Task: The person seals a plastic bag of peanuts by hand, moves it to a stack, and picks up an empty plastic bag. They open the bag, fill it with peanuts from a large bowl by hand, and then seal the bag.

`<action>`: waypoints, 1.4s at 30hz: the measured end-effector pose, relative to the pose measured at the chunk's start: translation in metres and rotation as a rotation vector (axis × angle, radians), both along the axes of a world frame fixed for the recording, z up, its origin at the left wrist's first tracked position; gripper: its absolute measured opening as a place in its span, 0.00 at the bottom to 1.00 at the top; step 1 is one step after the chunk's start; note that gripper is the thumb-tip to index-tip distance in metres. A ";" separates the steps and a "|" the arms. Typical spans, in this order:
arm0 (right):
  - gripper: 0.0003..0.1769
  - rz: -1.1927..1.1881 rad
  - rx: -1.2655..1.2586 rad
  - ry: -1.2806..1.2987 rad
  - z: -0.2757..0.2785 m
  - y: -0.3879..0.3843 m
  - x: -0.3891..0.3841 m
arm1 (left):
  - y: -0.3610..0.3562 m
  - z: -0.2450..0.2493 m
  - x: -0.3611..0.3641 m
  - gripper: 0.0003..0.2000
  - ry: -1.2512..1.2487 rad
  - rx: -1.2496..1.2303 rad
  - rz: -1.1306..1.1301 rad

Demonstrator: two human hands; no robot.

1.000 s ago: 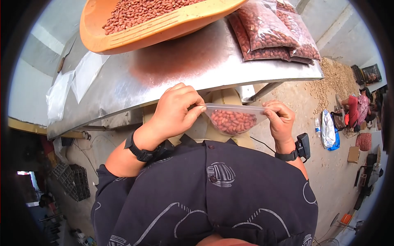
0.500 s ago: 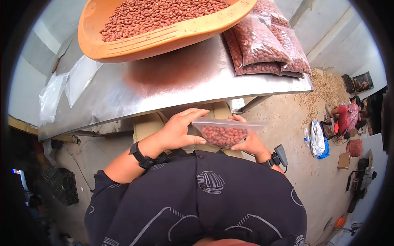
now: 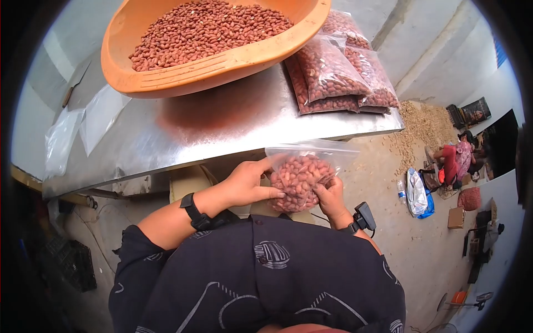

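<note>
Between my two hands, in front of my chest, is a clear zip bag of peanuts (image 3: 301, 180) with reddish skins. My left hand (image 3: 252, 184) grips its left side, thumb across the front and fingers partly hidden behind. On the right side my right hand (image 3: 331, 198) holds the bag, thumb pressed on the peanuts. The flat zip top faces the metal table (image 3: 222, 136), close by its front edge. On the table stands an orange basin (image 3: 183, 80) heaped with loose peanuts (image 3: 208, 33).
Filled peanut bags (image 3: 338, 69) are stacked at the table's right end. Flat plastic bags (image 3: 100, 116) lie at its left. A person (image 3: 458, 161) sits low on the right near spread peanuts (image 3: 425, 127) on the floor. A dark crate (image 3: 72, 261) is at lower left.
The bag has tipped so more of its front shows, and both hands have closed in around its sides. The whole view has shifted slightly, moving the table and basin left and down.
</note>
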State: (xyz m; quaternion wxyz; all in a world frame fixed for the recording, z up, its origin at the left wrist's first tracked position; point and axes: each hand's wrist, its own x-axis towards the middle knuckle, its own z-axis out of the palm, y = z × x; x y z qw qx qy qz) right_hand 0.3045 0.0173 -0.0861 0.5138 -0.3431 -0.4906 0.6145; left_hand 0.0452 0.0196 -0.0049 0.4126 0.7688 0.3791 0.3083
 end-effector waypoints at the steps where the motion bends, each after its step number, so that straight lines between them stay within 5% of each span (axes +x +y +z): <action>1: 0.28 -0.049 -0.041 0.100 0.020 -0.005 -0.005 | -0.002 0.020 0.006 0.37 -0.025 -0.110 0.011; 6: 0.22 -0.138 -0.145 0.384 0.067 -0.014 -0.011 | -0.006 0.032 0.027 0.43 -0.259 -0.336 -0.060; 10: 0.27 -0.033 -0.137 0.378 0.079 -0.023 -0.005 | -0.010 0.030 0.049 0.48 -0.547 -0.511 -0.146; 16: 0.45 0.092 -0.004 0.270 0.103 -0.039 0.000 | -0.021 0.071 0.048 0.41 -0.686 -0.610 -0.077; 17: 0.57 0.142 -0.086 0.202 0.092 -0.038 0.012 | -0.021 0.071 0.049 0.42 -0.721 -0.553 -0.070; 20: 0.59 0.294 -0.190 0.340 0.101 -0.044 0.008 | -0.023 0.076 0.049 0.43 -0.710 -0.480 -0.071; 25: 0.51 0.370 -0.206 0.591 0.101 -0.056 -0.014 | -0.030 0.080 0.057 0.43 -0.709 -0.394 -0.217; 32: 0.35 -0.073 0.049 0.560 0.098 -0.029 0.014 | -0.027 0.082 0.049 0.43 -0.614 -0.439 -0.184; 38: 0.26 -0.110 0.257 0.342 0.197 0.056 0.063 | -0.005 0.076 -0.023 0.30 0.051 0.524 0.225; 42: 0.20 -0.141 0.275 0.123 0.237 0.148 0.084 | 0.002 0.067 -0.073 0.28 0.289 0.702 0.416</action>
